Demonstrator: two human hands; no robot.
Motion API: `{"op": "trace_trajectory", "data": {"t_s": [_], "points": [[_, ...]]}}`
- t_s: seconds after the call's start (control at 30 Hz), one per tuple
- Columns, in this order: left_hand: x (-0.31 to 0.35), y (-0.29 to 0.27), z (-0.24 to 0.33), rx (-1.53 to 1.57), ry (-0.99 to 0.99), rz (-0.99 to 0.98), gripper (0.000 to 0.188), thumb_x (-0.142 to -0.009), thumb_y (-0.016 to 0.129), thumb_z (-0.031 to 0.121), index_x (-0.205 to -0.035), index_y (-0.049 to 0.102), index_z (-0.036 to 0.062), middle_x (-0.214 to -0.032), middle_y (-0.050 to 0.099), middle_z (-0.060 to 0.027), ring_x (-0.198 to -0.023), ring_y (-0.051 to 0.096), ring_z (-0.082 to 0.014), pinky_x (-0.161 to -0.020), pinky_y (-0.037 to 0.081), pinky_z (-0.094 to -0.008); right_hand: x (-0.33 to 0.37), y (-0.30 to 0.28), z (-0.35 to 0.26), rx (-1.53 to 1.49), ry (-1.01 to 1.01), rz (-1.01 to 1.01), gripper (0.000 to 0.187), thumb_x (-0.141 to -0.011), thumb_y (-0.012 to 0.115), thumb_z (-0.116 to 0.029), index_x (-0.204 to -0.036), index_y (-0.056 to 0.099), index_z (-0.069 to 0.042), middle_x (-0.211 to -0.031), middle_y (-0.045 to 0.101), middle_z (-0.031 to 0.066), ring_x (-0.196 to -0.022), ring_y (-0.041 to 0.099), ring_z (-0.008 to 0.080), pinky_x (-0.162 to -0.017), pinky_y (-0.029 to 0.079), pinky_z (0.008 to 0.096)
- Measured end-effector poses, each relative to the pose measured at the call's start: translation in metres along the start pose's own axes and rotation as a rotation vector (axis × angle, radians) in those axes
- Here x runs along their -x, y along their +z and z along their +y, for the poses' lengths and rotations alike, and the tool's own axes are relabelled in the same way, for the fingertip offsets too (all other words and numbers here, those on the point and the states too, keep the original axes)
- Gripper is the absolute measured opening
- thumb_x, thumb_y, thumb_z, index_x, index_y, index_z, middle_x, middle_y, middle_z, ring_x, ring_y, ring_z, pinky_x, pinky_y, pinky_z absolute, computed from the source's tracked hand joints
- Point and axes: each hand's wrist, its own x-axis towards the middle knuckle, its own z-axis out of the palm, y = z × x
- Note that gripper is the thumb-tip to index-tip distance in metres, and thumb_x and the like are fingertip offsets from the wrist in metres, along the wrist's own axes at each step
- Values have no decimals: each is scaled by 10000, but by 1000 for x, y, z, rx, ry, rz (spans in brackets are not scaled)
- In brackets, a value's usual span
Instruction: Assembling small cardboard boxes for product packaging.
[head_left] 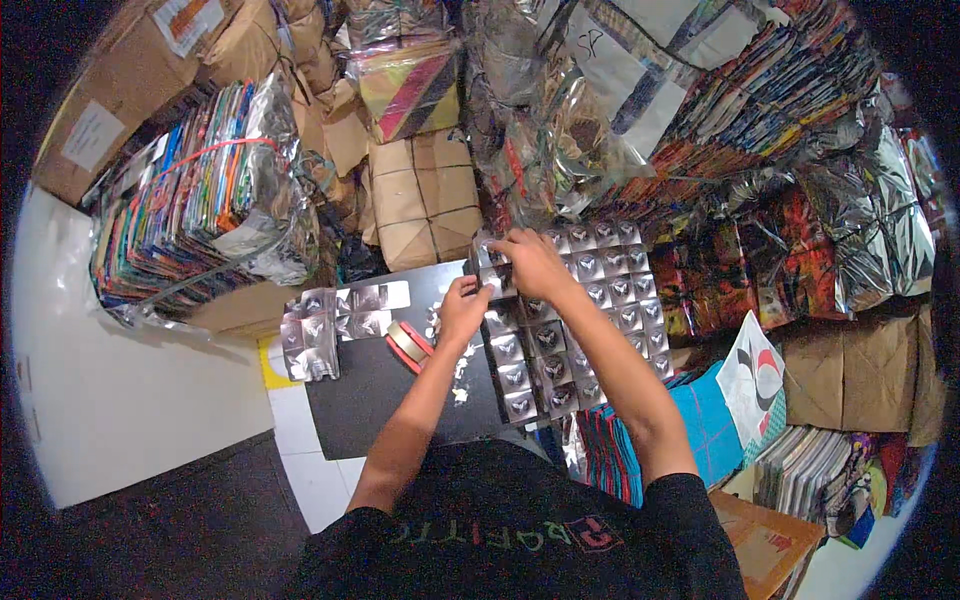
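A large sheet of dark grey printed squares (625, 290), each with a pale emblem, lies at the right of a black board (375, 410). At its upper left corner, my right hand (533, 262) closes its fingers on a small printed piece (492, 268). Lower and to the left, my left hand (463, 312) pinches the near edge of that same piece between thumb and fingers. Just left of my left forearm lies a red and cream roll of tape (407, 345). Farther left are a stack of matching printed pieces (311, 335) and some flatter ones (365, 310).
White scraps (461, 375) dot the board. Behind it stands a brown paper parcel (422, 195) tied with cord. Bundled colourful packets (190, 190) rise at the left, more wrapped stacks (770, 250) at the right. Blue folded goods (690, 405) sit beside my right elbow.
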Motion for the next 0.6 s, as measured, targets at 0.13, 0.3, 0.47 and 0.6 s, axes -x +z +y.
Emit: {"op": "trace_trajectory", "data": {"t_s": [0.13, 0.3, 0.47, 0.6], "points": [[15, 4, 22, -149, 54, -3, 573, -870, 813, 293, -1285, 562, -13, -1173, 677, -134, -1001, 682, -187, -830, 566, -309, 2, 2, 6, -14, -19, 70, 524, -759, 610, 34, -1247, 691, -139, -1205, 641, 97, -1197, 574, 339, -979, 457, 521], [15, 2, 17, -227, 110, 74, 578, -842, 831, 342, -1237, 596, -9, -1136, 704, -149, -955, 722, -214, -861, 555, -317, -1, 0, 1, -30, -32, 67, 525, -754, 600, 39, -1240, 693, -136, -1211, 646, 93, -1191, 573, 342, -965, 460, 516], [25, 9, 34, -355, 144, 102, 571, -852, 813, 378, -1215, 605, -9, -1062, 735, -174, -935, 733, -229, -851, 562, -338, 2, 0, 7, -13, 39, -21, 549, -735, 751, -35, -1261, 689, -179, -1258, 627, 80, -1254, 558, 306, -1036, 419, 499], [22, 5, 29, -298, 137, 107, 556, -859, 800, 401, -1197, 615, 1, -1008, 748, -174, -904, 738, -237, -831, 567, -356, 1, -1, 3, -6, -6, -7, 548, -733, 751, -42, -1261, 689, -177, -1249, 628, 83, -1247, 561, 311, -1028, 427, 511]]}}
